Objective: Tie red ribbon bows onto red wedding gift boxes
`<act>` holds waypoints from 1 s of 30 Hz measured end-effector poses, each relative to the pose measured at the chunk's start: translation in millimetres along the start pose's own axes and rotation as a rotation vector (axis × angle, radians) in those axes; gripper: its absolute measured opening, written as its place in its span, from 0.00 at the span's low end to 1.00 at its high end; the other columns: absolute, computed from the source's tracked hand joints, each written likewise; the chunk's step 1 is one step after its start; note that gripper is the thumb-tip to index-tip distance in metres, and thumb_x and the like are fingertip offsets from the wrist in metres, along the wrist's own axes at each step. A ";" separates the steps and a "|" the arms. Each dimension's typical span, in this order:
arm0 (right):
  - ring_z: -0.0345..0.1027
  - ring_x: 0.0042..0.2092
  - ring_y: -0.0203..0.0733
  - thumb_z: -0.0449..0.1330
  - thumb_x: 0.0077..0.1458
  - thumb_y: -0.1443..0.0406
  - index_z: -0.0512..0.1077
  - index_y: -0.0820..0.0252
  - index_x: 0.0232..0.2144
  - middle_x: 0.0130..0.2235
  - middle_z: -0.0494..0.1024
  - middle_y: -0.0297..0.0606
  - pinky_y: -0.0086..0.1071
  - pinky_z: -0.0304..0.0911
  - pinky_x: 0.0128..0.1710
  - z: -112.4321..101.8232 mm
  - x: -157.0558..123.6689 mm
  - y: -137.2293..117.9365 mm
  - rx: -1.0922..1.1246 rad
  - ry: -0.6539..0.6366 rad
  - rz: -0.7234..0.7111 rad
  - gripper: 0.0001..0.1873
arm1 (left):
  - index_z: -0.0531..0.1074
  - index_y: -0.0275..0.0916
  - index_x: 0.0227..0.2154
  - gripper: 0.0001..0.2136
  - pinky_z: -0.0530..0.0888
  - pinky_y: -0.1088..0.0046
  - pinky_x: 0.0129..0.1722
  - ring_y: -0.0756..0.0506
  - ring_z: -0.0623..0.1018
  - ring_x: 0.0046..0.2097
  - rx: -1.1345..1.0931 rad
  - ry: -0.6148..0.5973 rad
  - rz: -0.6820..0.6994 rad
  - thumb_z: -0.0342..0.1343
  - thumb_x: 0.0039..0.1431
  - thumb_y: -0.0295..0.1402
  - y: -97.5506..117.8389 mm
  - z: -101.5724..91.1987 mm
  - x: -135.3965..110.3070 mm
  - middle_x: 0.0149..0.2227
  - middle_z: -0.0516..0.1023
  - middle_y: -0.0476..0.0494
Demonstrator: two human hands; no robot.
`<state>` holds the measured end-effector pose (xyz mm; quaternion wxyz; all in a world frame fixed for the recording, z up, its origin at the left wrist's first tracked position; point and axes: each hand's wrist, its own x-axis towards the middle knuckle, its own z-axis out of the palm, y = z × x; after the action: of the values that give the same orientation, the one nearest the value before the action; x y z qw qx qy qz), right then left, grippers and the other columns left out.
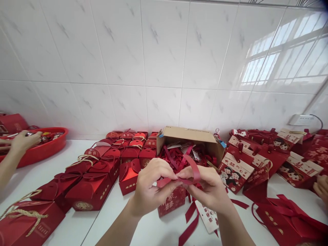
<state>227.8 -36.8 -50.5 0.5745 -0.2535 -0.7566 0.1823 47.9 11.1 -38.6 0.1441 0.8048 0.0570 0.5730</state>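
Note:
My left hand (153, 184) and my right hand (208, 188) meet at mid-picture, fingertips pinched together on a red ribbon (194, 166). The ribbon curls up in a loop over my right fingers, and a short piece of it shows inside my left hand. Below and behind my hands stands a small red gift box (172, 202) with pale lettering, its top hidden by my fingers. Beside that box lies a white printed tag (208, 218), with dark red ribbon tails (190, 227) hanging or lying next to it.
A cardboard box (189, 134) full of ribbons and tags stands by the wall. Red gift boxes (88, 189) fill the left; printed gift bags (234, 171) crowd the right. At far left a person's hand (25, 140) reaches over a red basin (55, 145); another person's hand (322, 188) shows at the right edge.

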 end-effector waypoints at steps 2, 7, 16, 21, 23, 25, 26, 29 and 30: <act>0.76 0.38 0.42 0.62 0.48 0.78 0.75 0.50 0.43 0.38 0.81 0.36 0.32 0.72 0.39 -0.3 0.3 1.3 0.023 -0.002 -0.019 0.23 | 0.73 0.38 0.30 0.08 0.72 0.68 0.32 0.47 0.74 0.31 -0.010 0.014 0.019 0.64 0.49 0.22 -0.2 0.2 0.7 0.26 0.75 0.46; 0.76 0.35 0.41 0.59 0.53 0.75 0.78 0.52 0.37 0.33 0.81 0.37 0.31 0.72 0.35 0.8 1.1 3.6 0.090 0.056 -0.067 0.15 | 0.77 0.39 0.32 0.03 0.72 0.66 0.34 0.46 0.75 0.32 -0.096 -0.056 0.026 0.60 0.56 0.32 -0.5 -2.6 0.2 0.28 0.77 0.43; 0.73 0.24 0.34 0.62 0.50 0.76 0.78 0.51 0.35 0.33 0.79 0.35 0.26 0.70 0.21 6.4 -5.2 6.8 0.406 0.076 0.152 0.16 | 0.75 0.40 0.40 0.11 0.73 0.69 0.37 0.47 0.76 0.37 -0.217 -0.175 -0.212 0.57 0.56 0.21 2.6 -7.9 -0.3 0.34 0.78 0.43; 0.69 0.19 0.32 0.64 0.49 0.74 0.79 0.54 0.34 0.29 0.79 0.35 0.24 0.66 0.18 7.8 -2.7 3.2 0.422 0.011 0.120 0.11 | 0.76 0.39 0.36 0.09 0.73 0.70 0.36 0.47 0.74 0.37 -0.215 -0.210 -0.209 0.56 0.55 0.20 5.3 -5.9 -1.3 0.33 0.75 0.43; 0.70 0.21 0.33 0.63 0.51 0.71 0.79 0.56 0.31 0.26 0.78 0.36 0.25 0.67 0.22 6.7 -0.9 0.3 0.382 -0.006 0.064 0.06 | 0.73 0.39 0.36 0.08 0.72 0.70 0.37 0.47 0.74 0.37 -0.215 -0.197 -0.237 0.55 0.56 0.21 8.8 -4.5 -4.0 0.33 0.74 0.43; 0.73 0.25 0.36 0.60 0.55 0.67 0.79 0.58 0.29 0.24 0.78 0.37 0.26 0.69 0.26 5.8 0.8 -2.6 0.354 -0.029 0.016 0.07 | 0.70 0.39 0.38 0.07 0.72 0.70 0.37 0.47 0.73 0.37 -0.235 -0.175 -0.305 0.56 0.57 0.23 12.1 -3.1 -6.7 0.34 0.72 0.44; 0.74 0.27 0.38 0.59 0.57 0.66 0.78 0.58 0.28 0.24 0.78 0.38 0.27 0.69 0.28 5.8 1.5 -3.8 0.345 -0.051 0.006 0.09 | 0.68 0.40 0.38 0.07 0.71 0.70 0.38 0.48 0.73 0.37 -0.251 -0.169 -0.350 0.56 0.57 0.25 13.2 -2.7 -7.5 0.34 0.71 0.45; 0.74 0.28 0.39 0.57 0.57 0.65 0.79 0.56 0.28 0.25 0.79 0.37 0.29 0.70 0.30 8.1 2.7 -5.3 0.326 -0.110 0.015 0.10 | 0.64 0.40 0.38 0.09 0.71 0.72 0.38 0.49 0.72 0.37 -0.334 -0.205 -0.481 0.58 0.56 0.29 13.2 -3.8 -6.0 0.35 0.69 0.47; 0.74 0.28 0.39 0.58 0.56 0.66 0.79 0.55 0.28 0.25 0.80 0.36 0.30 0.70 0.30 9.3 2.7 -4.7 0.310 -0.105 0.022 0.09 | 0.64 0.40 0.37 0.09 0.71 0.72 0.37 0.49 0.72 0.37 -0.359 -0.231 -0.514 0.58 0.57 0.31 12.1 -5.2 -4.1 0.34 0.69 0.47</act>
<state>217.5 -38.8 -48.3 0.5641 -0.1604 -0.7457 0.3162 40.8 -0.7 -37.1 0.4291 0.7853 0.1396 0.4240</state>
